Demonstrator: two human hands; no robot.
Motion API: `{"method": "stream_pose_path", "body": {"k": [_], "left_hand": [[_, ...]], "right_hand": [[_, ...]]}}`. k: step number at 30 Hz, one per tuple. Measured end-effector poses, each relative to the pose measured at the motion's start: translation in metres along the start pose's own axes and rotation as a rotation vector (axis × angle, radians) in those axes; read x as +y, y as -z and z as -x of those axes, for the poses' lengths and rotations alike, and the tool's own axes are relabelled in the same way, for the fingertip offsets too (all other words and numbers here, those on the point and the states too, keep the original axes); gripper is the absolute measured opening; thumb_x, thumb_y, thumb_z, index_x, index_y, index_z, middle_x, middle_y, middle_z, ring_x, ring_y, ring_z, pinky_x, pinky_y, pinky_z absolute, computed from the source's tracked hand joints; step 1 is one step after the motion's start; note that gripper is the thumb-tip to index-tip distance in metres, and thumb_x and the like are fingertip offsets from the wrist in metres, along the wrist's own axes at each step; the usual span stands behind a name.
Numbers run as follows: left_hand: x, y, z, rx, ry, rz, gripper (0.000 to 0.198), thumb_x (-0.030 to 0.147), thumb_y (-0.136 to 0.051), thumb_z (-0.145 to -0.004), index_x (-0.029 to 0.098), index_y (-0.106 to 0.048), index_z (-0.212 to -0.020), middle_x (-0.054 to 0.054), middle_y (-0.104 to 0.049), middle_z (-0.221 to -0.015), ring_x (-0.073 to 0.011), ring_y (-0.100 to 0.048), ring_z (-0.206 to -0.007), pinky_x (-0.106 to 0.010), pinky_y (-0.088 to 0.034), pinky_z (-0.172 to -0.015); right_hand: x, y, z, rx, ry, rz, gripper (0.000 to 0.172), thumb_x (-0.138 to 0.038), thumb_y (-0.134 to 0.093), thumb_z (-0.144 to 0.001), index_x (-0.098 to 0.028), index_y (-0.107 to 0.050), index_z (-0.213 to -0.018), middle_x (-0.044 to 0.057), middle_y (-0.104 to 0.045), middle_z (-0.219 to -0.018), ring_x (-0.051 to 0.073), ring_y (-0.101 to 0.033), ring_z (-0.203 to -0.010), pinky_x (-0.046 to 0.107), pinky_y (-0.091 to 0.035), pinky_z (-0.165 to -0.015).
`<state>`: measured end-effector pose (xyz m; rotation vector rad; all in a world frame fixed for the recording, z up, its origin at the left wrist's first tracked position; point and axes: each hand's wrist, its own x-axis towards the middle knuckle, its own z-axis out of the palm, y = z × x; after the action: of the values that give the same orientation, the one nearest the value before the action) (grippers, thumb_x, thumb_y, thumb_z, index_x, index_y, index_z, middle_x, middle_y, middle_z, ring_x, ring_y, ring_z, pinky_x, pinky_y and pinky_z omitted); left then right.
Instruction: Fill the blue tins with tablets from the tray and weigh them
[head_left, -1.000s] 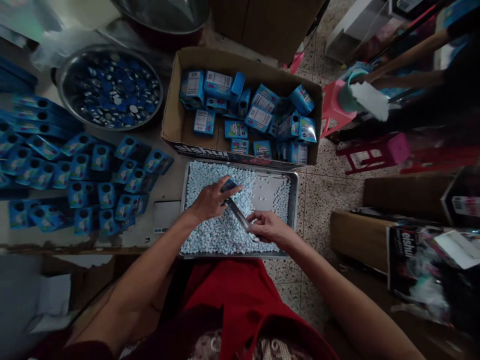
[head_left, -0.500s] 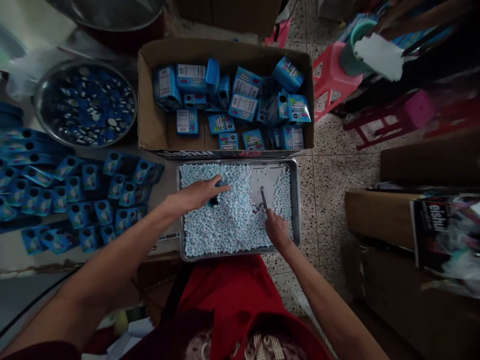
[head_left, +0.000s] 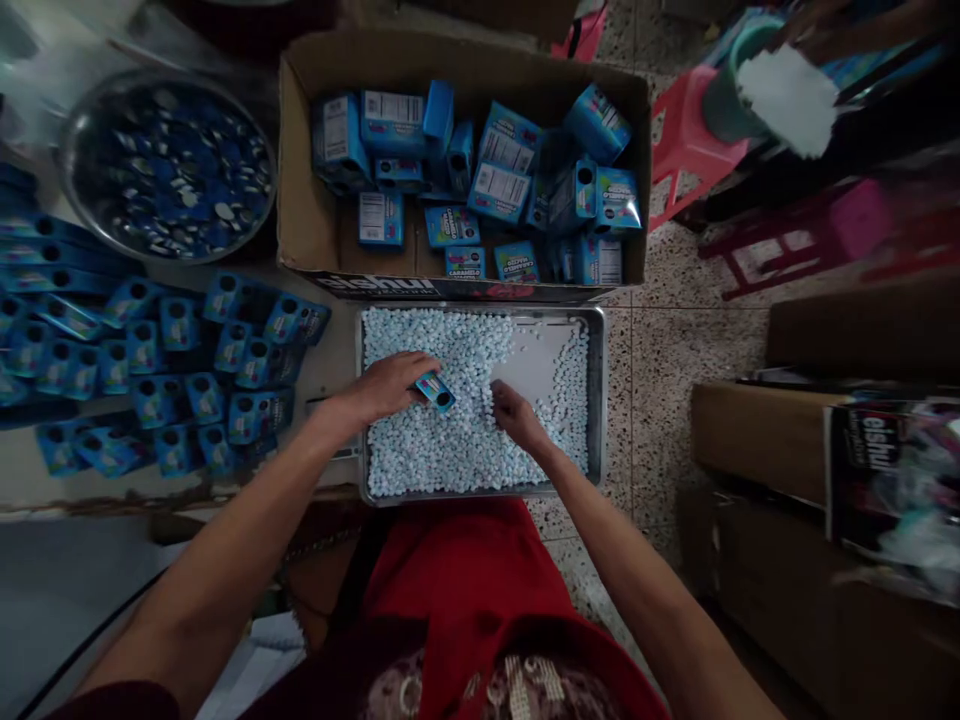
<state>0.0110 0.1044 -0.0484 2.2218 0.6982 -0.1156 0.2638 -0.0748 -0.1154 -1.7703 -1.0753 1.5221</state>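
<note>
In my left hand (head_left: 397,384) is a small blue candy box (head_left: 436,392), tilted, with its round dark hole facing up. The hand grips it just above a heap of pale blue and white candies (head_left: 427,460). These small pieces fill most of a metal tray (head_left: 597,400) in front of me. My right hand (head_left: 516,413) is closed at the heap's right edge, to the right of the box and a short way from it. The metal scoop it held a moment ago is now hidden behind the fingers or among the candies.
Behind the tray stands an open cardboard carton (head_left: 300,200) with several blue boxes inside. Many similar blue boxes (head_left: 176,400) crowd the table at left, below a metal bowl (head_left: 75,190) of blue-and-silver pieces. Stools (head_left: 679,120) and stacked cartons (head_left: 757,430) occupy the right side.
My left hand has lifted and turned the small box, so its holed end now shows. My right hand has moved left and up to the heap, and the scoop has gone out of sight.
</note>
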Motion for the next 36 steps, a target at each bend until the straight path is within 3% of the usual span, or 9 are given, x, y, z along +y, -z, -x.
{"method": "stream_pose_path", "body": {"k": [3,6,10,13,19,24,36], "left_hand": [[0.002,0.002,0.02,0.219,0.177,0.001,0.032,0.024,-0.069,-0.083,0.022,-0.062,-0.113,-0.008,-0.068,-0.112,-0.0264,-0.065,-0.105,-0.035,-0.05,-0.089],[0.003,-0.005,0.031,0.412,0.266,0.022,0.027,0.02,-0.068,-0.081,0.022,-0.063,-0.108,-0.007,-0.068,-0.108,-0.0258,-0.065,-0.103,-0.034,-0.051,-0.089],[0.01,-0.02,0.026,0.593,0.312,0.053,0.028,0.017,-0.072,-0.076,0.021,-0.064,-0.103,-0.006,-0.069,-0.103,-0.0259,-0.066,-0.101,-0.036,-0.053,-0.089],[0.017,-0.029,0.022,0.676,0.272,0.068,0.029,0.01,-0.069,-0.075,0.021,-0.063,-0.101,-0.007,-0.069,-0.105,-0.0259,-0.066,-0.104,-0.038,-0.053,-0.092],[0.023,-0.044,0.027,0.759,0.233,0.05,0.03,0.004,-0.061,-0.076,0.021,-0.063,-0.1,-0.007,-0.069,-0.108,-0.0256,-0.065,-0.107,-0.04,-0.053,-0.097],[0.025,-0.055,0.03,0.781,0.256,0.03,0.03,0.003,-0.06,-0.076,0.021,-0.064,-0.099,-0.008,-0.071,-0.106,-0.0265,-0.065,-0.106,-0.04,-0.054,-0.095],[0.024,-0.062,0.031,0.777,0.247,0.075,0.042,-0.001,-0.056,-0.071,0.022,-0.064,-0.105,-0.008,-0.07,-0.112,-0.0276,-0.063,-0.113,-0.042,-0.052,-0.1]], "right_hand": [[-0.01,0.01,0.019,-0.009,0.017,0.012,0.034,-0.025,-0.053,-0.081,-0.019,-0.058,-0.114,-0.007,-0.046,-0.063,0.014,-0.046,-0.057,0.024,-0.038,-0.059],[-0.039,0.021,0.042,-0.092,0.057,0.082,0.034,-0.025,-0.055,-0.082,-0.019,-0.061,-0.116,-0.008,-0.046,-0.063,0.012,-0.043,-0.058,0.023,-0.035,-0.06],[-0.086,0.034,0.057,-0.199,0.072,0.211,0.034,-0.018,-0.055,-0.081,-0.018,-0.067,-0.113,-0.007,-0.05,-0.062,0.011,-0.044,-0.059,0.023,-0.033,-0.061],[-0.112,0.038,0.054,-0.242,0.044,0.261,0.034,-0.016,-0.055,-0.08,-0.017,-0.07,-0.11,-0.006,-0.053,-0.061,0.011,-0.047,-0.058,0.023,-0.034,-0.06],[-0.149,0.034,0.047,-0.312,-0.12,0.252,0.032,-0.016,-0.059,-0.076,-0.015,-0.071,-0.105,-0.003,-0.063,-0.061,0.011,-0.054,-0.052,0.022,-0.038,-0.051],[-0.179,0.028,0.049,-0.312,-0.242,0.273,0.027,-0.016,-0.063,-0.073,-0.013,-0.071,-0.099,-0.003,-0.061,-0.056,0.009,-0.052,-0.042,0.021,-0.037,-0.042],[-0.2,0.028,0.044,-0.349,-0.287,0.35,0.028,-0.016,-0.061,-0.074,-0.013,-0.075,-0.098,-0.004,-0.06,-0.055,0.009,-0.053,-0.042,0.019,-0.039,-0.043]]}}
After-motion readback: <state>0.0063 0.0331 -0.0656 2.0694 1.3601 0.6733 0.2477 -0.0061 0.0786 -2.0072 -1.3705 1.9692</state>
